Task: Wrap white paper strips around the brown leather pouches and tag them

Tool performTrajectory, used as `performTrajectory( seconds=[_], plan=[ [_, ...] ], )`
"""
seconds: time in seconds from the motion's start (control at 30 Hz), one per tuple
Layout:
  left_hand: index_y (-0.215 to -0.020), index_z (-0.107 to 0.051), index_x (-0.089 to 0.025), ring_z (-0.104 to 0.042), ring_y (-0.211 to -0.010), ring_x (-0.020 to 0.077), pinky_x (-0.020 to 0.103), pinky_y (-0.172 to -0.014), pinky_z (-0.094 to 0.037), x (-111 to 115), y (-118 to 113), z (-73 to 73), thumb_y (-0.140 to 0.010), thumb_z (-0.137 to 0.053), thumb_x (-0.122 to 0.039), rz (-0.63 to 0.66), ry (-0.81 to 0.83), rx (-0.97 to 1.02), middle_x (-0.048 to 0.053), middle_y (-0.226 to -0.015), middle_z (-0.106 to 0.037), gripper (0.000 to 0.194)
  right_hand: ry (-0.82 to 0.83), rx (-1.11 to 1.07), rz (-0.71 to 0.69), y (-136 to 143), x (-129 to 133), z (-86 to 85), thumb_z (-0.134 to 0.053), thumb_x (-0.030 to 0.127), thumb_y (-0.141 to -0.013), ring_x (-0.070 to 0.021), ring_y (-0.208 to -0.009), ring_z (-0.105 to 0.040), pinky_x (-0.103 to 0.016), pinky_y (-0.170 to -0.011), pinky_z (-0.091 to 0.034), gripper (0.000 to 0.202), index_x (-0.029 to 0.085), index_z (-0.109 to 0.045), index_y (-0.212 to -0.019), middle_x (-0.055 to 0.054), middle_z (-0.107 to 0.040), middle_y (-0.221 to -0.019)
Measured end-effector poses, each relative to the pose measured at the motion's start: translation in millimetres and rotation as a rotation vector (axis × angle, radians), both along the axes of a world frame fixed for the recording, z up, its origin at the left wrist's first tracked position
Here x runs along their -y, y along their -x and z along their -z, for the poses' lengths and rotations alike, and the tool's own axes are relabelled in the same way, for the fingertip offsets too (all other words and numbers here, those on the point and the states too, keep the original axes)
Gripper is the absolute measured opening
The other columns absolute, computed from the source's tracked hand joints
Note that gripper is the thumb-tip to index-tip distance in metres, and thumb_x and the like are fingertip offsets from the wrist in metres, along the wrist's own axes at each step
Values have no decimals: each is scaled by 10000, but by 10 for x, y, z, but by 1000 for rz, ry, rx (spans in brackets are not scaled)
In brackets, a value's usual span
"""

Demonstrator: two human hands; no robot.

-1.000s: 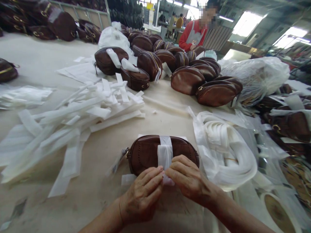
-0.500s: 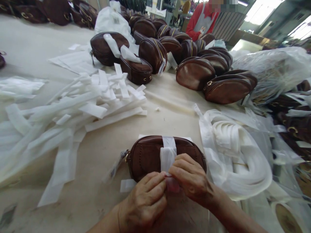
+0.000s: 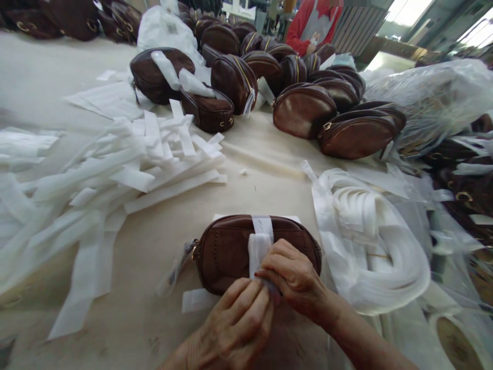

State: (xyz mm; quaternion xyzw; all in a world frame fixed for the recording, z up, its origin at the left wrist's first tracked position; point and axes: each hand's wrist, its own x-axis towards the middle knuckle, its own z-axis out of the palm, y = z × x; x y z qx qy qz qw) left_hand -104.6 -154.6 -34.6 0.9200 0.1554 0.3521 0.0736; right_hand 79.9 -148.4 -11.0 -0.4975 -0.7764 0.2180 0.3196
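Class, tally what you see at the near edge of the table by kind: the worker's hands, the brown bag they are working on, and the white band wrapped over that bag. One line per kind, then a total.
Hands: 2 (left hand, right hand)
Brown bag: 1
White band: 1
Total: 4

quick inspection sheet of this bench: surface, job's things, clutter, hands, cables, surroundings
surface: pale table, mostly covered
job's things: brown pouch lying flat, white strip wrapped across its middle
clutter: loose white strips on the left, coiled white band on the right, plastic bags
hands: left hand and right hand pinch the strip's ends at the pouch's near edge
cables: nothing seen
surroundings: more brown pouches behind; a person in red at the far end
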Motion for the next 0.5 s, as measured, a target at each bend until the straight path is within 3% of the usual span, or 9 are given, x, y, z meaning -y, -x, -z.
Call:
performTrajectory(
  seconds=[0.2, 0.37, 0.47, 0.5],
  plan=[
    [-1040, -628, -37, -533, -1124, 243, 373, -994, -372, 87, -85, -25, -903, -305, -35, -106, -121, -86, 147, -1116, -613, 351, 2, -14, 39, -7, 25, 23, -553, 173, -877, -134, -674, -477, -250, -626, -401, 240, 176, -540, -637, -4, -512, -645],
    [-966, -637, -67, -554, -1094, 225, 380, -977, -374, 110, -144, -58, -902, -352, -32, -147, -98, -64, 132, -1100, -632, 294, -20, 4, 155, 41, 64, 20, -590, 180, -845, -142, -671, -502, -256, -610, -421, 198, 180, -544, -653, -5, -537, -654],
    [-950, -637, -64, -574, -1055, 219, 386, -971, -373, 111, -163, -96, -899, -363, -24, -163, -108, -56, 129, -1062, -648, 281, -85, -9, 231, 31, 139, -75, -577, 176, -845, -176, -765, -552, -298, -677, -481, 16, 181, -593, -846, -40, -599, -787],
    [-958, -636, -58, -581, -1036, 219, 386, -967, -372, 107, -170, -106, -898, -369, -23, -164, -119, -57, 127, -1044, -653, 275, -118, -16, 263, -6, 183, -130, -577, 183, -846, -185, -807, -566, -312, -708, -495, 89, 186, -592, -934, -53, -612, -853]
  ],
)
